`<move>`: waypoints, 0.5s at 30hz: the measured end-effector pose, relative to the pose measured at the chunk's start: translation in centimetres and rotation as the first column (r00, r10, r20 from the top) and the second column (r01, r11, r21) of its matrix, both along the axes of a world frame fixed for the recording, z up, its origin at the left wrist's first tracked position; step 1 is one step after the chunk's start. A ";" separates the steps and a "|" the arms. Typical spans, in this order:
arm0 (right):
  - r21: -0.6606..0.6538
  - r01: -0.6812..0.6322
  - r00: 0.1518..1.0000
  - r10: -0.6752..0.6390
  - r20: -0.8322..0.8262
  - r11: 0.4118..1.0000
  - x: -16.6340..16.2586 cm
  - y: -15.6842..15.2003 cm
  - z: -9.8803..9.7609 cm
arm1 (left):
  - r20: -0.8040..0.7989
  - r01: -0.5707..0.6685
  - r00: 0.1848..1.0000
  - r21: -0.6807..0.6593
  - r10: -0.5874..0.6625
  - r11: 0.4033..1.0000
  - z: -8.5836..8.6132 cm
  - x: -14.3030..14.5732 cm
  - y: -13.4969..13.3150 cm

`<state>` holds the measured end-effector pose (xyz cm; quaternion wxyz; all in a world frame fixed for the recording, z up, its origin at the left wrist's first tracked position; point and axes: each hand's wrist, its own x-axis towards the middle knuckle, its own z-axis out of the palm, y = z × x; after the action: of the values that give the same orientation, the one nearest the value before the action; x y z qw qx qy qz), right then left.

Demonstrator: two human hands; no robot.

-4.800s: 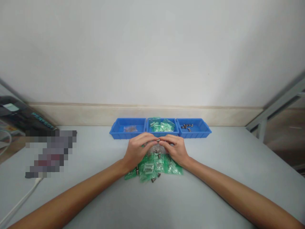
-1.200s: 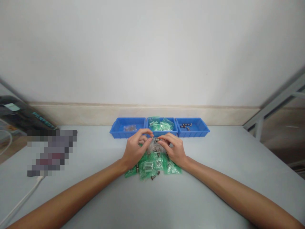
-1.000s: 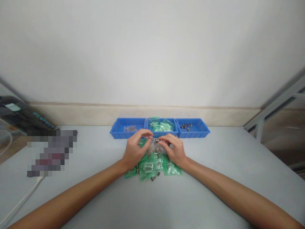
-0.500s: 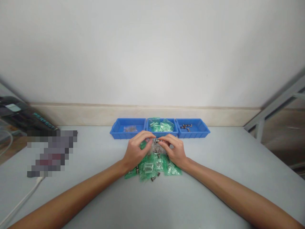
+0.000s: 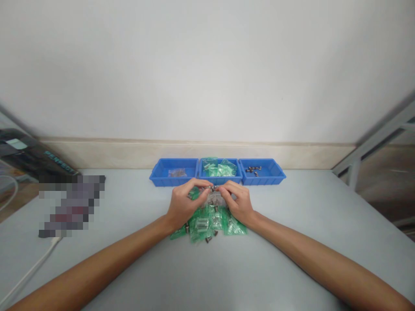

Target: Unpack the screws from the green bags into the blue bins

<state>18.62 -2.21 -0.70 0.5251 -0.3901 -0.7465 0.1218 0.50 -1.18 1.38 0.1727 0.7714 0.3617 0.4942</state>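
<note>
My left hand (image 5: 183,203) and my right hand (image 5: 237,201) meet over a pile of small green plastic bags (image 5: 207,220) and loose metal screws on the grey table (image 5: 207,268). Both hands pinch the top of a small clear bag (image 5: 213,198) that holds a few screws, fingertips nearly touching at its upper edge. A loose screw (image 5: 208,239) lies at the pile's front.
Three blue bins stand in a row at the back: the left bin (image 5: 174,172) holds a clear bag, the middle bin (image 5: 220,169) green bags, the right bin (image 5: 262,171) loose screws. A dark device (image 5: 29,157) and a white cable (image 5: 29,272) lie at the left.
Both hands stay over the pile; the fingers have shifted slightly at the clear bag's top edge. The view has moved a little.
</note>
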 end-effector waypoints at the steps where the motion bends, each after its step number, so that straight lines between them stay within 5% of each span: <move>1: -0.003 -0.003 1.000 0.003 0.000 1.000 0.0 0.0 0.0 | 0.001 -0.009 1.000 -0.008 0.009 1.000 0.0 0.0 0.0; 8: 0.035 0.011 1.000 -0.011 -0.001 0.999 0.0 0.0 -0.1 | -0.040 0.045 0.998 -0.017 -0.046 0.999 -0.1 -0.1 0.4; 15: 0.061 -0.086 0.996 0.084 0.035 0.994 0.0 -0.1 -0.2 | 0.045 0.134 0.991 -0.226 -0.127 0.965 -0.5 0.0 0.3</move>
<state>18.59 -2.28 -0.94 0.5192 -0.3433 -0.7743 0.1143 0.53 -0.84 0.90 0.2979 0.7610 0.3618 0.4486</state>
